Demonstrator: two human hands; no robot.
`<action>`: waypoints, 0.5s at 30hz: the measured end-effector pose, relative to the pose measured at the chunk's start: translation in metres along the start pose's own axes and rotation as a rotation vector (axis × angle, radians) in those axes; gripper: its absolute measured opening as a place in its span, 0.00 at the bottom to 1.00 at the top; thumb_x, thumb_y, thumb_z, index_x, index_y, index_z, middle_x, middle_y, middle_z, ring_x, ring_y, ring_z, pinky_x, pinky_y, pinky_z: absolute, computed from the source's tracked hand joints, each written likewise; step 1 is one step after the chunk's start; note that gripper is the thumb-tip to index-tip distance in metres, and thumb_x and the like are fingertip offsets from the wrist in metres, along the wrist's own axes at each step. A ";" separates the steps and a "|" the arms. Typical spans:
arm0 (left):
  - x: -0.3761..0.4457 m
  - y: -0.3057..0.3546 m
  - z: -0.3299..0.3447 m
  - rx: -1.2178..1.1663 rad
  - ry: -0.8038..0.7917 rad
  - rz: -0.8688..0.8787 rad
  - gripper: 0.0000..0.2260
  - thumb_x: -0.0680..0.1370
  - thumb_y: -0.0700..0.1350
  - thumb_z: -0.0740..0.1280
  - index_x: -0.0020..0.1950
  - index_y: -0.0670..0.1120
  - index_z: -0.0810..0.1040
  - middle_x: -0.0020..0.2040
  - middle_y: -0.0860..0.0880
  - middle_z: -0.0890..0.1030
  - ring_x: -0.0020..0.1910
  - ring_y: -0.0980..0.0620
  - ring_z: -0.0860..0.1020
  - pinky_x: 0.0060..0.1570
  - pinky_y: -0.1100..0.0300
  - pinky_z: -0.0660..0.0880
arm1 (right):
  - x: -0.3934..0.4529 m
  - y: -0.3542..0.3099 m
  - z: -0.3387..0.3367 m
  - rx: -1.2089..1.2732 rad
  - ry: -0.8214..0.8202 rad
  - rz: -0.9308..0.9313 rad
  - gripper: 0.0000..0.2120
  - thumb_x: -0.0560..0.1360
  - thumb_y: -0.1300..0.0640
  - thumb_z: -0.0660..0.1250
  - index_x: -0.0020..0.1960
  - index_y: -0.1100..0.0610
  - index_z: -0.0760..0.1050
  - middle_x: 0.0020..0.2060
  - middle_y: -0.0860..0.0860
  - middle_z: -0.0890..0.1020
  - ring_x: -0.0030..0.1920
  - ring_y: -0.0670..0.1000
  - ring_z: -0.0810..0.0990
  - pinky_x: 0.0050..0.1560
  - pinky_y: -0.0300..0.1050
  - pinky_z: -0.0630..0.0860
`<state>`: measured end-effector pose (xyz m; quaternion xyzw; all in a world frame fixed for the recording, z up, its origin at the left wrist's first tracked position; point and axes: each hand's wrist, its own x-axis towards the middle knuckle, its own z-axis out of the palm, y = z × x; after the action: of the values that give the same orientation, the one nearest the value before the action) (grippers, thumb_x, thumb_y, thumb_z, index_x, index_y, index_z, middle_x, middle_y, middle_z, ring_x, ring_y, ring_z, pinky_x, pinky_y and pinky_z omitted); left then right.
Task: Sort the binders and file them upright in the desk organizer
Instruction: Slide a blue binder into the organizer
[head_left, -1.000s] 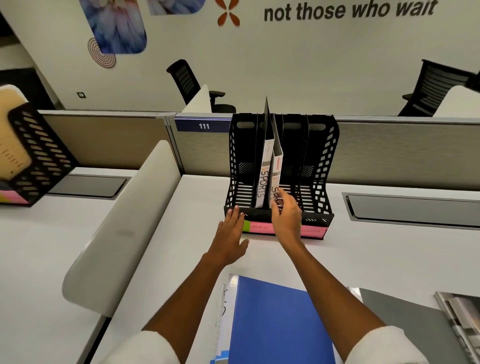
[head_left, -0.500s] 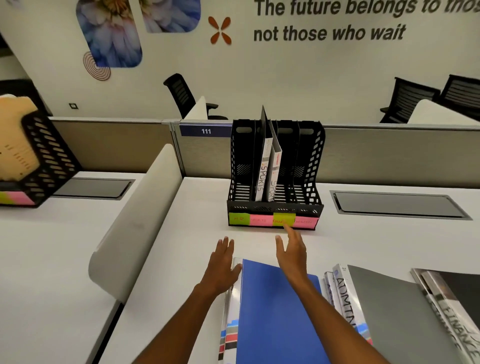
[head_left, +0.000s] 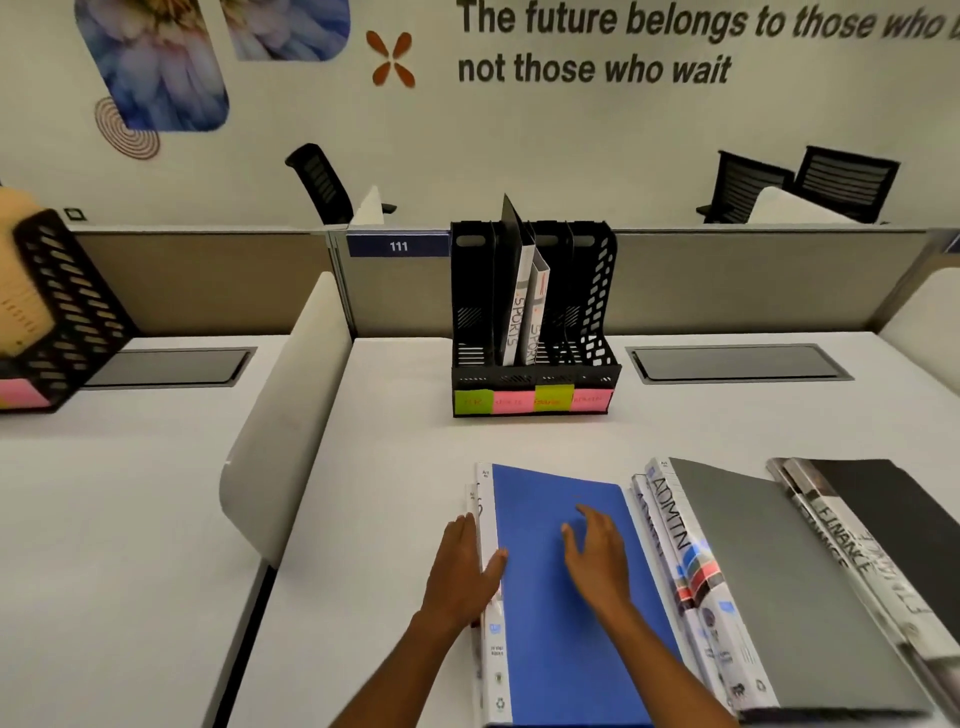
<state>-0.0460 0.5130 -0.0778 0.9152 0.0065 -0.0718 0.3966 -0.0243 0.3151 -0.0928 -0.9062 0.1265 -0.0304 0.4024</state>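
A black desk organizer (head_left: 597, 312) stands at the back of the desk, with green and pink sticky labels along its front. Two binders marked SPORTS (head_left: 522, 306) stand upright in its second slot. A blue binder (head_left: 550, 639) lies flat near me on top of another. My left hand (head_left: 462, 566) rests against its white spine edge, thumb on the cover. My right hand (head_left: 597, 551) hovers over or touches the blue cover, fingers spread. Right of it lie a grey binder (head_left: 769, 582) over ones marked ADMIN, and a black binder (head_left: 883, 509) over ones marked FINANCE.
A white curved divider (head_left: 280, 441) separates this desk from the left one, where another black organizer (head_left: 57, 312) stands. A grey partition (head_left: 753, 280) runs behind. A dark cable hatch (head_left: 737, 364) lies flush in the desk, right of the organizer.
Both hands have drawn back from the organizer to the blue binder near me. The second SPORTS binder stays in the slot, released. The camera has tilted and pulled back.
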 end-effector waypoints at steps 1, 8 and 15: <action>-0.007 0.000 0.002 0.008 0.005 0.023 0.31 0.79 0.59 0.62 0.77 0.45 0.59 0.76 0.48 0.64 0.76 0.48 0.60 0.74 0.53 0.61 | -0.008 0.004 -0.002 -0.030 0.005 0.021 0.22 0.80 0.51 0.63 0.72 0.55 0.67 0.70 0.54 0.70 0.70 0.56 0.68 0.68 0.54 0.69; -0.041 -0.002 0.012 0.089 -0.022 -0.058 0.35 0.74 0.69 0.60 0.73 0.48 0.63 0.74 0.48 0.67 0.73 0.47 0.65 0.70 0.50 0.68 | -0.053 0.040 -0.022 -0.330 -0.017 0.243 0.24 0.79 0.43 0.59 0.72 0.52 0.64 0.71 0.55 0.66 0.70 0.59 0.66 0.67 0.59 0.67; -0.057 0.002 0.012 -0.021 -0.112 -0.106 0.37 0.75 0.66 0.62 0.78 0.50 0.55 0.80 0.47 0.50 0.79 0.45 0.44 0.77 0.45 0.51 | -0.071 0.049 -0.027 -0.371 -0.005 0.208 0.27 0.79 0.40 0.57 0.74 0.52 0.63 0.71 0.57 0.67 0.70 0.60 0.66 0.68 0.55 0.68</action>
<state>-0.1034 0.5053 -0.0762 0.9038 0.0334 -0.1436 0.4017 -0.1071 0.2820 -0.1067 -0.9468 0.2219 0.0376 0.2299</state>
